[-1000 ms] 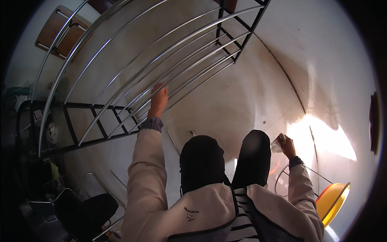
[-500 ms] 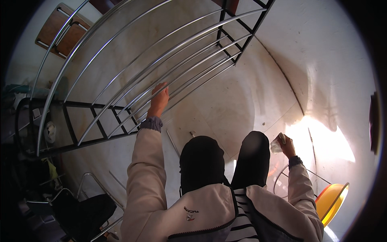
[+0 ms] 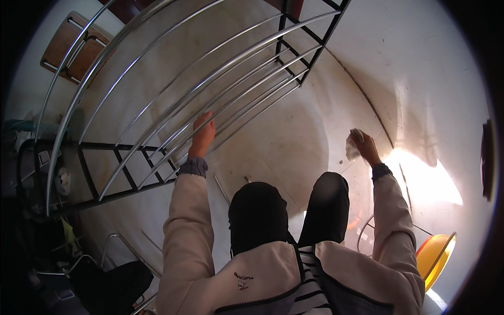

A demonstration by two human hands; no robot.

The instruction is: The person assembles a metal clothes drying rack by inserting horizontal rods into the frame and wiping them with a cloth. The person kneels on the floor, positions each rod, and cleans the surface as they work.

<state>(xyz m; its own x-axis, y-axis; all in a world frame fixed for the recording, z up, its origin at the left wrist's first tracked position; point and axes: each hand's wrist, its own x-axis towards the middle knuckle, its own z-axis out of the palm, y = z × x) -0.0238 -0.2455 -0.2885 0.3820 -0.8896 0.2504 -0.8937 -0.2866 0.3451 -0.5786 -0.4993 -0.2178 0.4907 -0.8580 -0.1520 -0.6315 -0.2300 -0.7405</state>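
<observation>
A large rack [image 3: 207, 84] with curved chrome rails and black ladder-like end frames spans the upper left. My left hand [image 3: 202, 137] is closed at its lower rails, near the black end frame; the fingertips are partly hidden. To the right, past my knees, my right hand [image 3: 368, 149] grips a crumpled whitish cloth [image 3: 352, 149]. That hand is apart from the rack, in front of the pale wall.
A yellow basin [image 3: 437, 262] sits on a thin metal stand at the lower right. Left of me is a metal-framed chair [image 3: 113, 278] with dark fabric on it. A folded brown wooden chair [image 3: 79, 50] stands at the far left. Bright sunlight falls on the wall.
My right hand has moved up and slightly left with the cloth. My left hand stays at the rails, and the whole view has shifted a little.
</observation>
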